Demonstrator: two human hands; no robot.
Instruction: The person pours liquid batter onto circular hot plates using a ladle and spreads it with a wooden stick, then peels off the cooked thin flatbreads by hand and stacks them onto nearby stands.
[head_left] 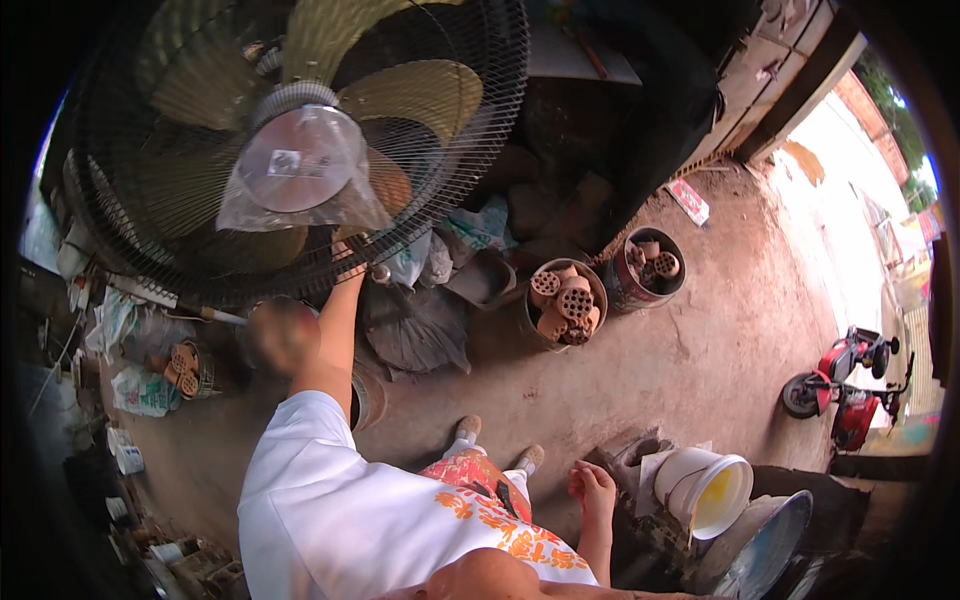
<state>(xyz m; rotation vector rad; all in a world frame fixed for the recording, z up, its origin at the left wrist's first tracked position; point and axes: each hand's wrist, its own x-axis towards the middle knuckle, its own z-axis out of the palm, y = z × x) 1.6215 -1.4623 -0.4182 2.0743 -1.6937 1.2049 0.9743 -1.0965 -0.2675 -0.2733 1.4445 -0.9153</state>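
A large fan (293, 158) with a black wire guard and yellowish blades fills the upper left. Clear plastic wrap covers its round hub. My left arm is stretched up to it, and my left hand (348, 262) grips the lower rim of the guard; some fingers are partly hidden by the wires. Beside the hand is a small pale knob (380, 273). My right hand (593, 489) hangs low on the right, empty, its fingers loosely bent and apart. Nearest to it is a white bucket (672, 478) with yellow inside.
Two metal buckets (604, 296) (625, 292) hold perforated clay pieces. A dark plastic bag (418, 330) lies below the fan. A large basin (770, 545) stands at lower right. A red scooter (850, 390) is parked near the bright doorway.
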